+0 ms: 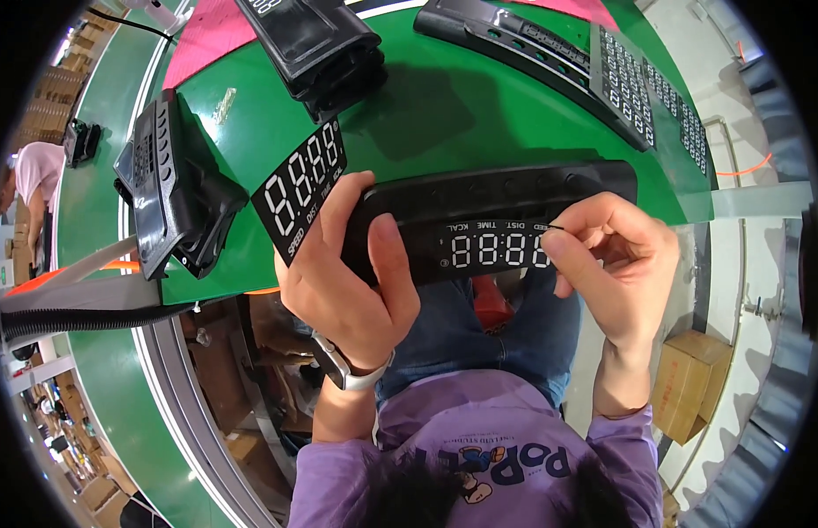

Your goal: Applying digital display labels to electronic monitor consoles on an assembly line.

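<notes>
A long black plastic console housing (506,189) lies across in front of me at the table's near edge. My left hand (347,273) grips its left end, thumb on the front. A black display film (301,187) with white digit outlines also sticks out from between that hand's fingers. On the housing's front is a second display film (492,250), upside down to my view. My right hand (616,255) pinches the right end of this film between thumb and forefinger. Whether the film is stuck down there cannot be told.
Stacked black housings (316,48) stand at the back on the green table (409,114). More housings (167,185) lie at the left. A long housing (532,57) and sheets of display films (627,84) lie at the far right. A cardboard box (690,383) stands on the floor.
</notes>
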The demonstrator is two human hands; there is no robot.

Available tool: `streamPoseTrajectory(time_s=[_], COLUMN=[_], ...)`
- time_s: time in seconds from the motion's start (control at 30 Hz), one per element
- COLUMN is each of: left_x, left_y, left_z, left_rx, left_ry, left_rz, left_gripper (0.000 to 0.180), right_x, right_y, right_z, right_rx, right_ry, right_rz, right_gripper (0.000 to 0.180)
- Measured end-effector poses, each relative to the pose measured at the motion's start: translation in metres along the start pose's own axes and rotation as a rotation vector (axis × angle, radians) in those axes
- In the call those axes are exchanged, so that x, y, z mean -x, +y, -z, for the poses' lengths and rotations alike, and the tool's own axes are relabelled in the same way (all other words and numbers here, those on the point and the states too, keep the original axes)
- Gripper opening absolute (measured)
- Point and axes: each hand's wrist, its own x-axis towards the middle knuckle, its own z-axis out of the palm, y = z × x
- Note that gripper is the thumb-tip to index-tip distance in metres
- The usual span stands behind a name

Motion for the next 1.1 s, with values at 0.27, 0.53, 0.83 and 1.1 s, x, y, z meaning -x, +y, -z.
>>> streamPoseTrajectory(time_s=[0.27,0.53,0.83,1.1], left_x=[0.001,-0.007,-0.007,-0.003], left_y=[-0.001,0.005,0.010,0.005], left_z=[0.000,0.002,-0.003,-0.004], left_rx=[-0.004,0.130,0.156,0.121], left_ry=[0.011,0.000,0.027,0.005], left_rz=[0.000,0.083,0.138,0.057], left_gripper=[0.034,0.054,0.057,0.072], right_x=[-0.002,-0.005,-0.003,-0.004], right_y=[0.002,0.001,0.004,0.009], right_z=[-0.002,-0.005,-0.007,-0.012], right_rx=[0.038,0.050,0.104,0.165], right_ry=[-0.005,0.024,0.060,0.096], right_rz=[0.059,0.049,0.040,0.133], right_gripper=[0.008,0.008,0.008,0.008])
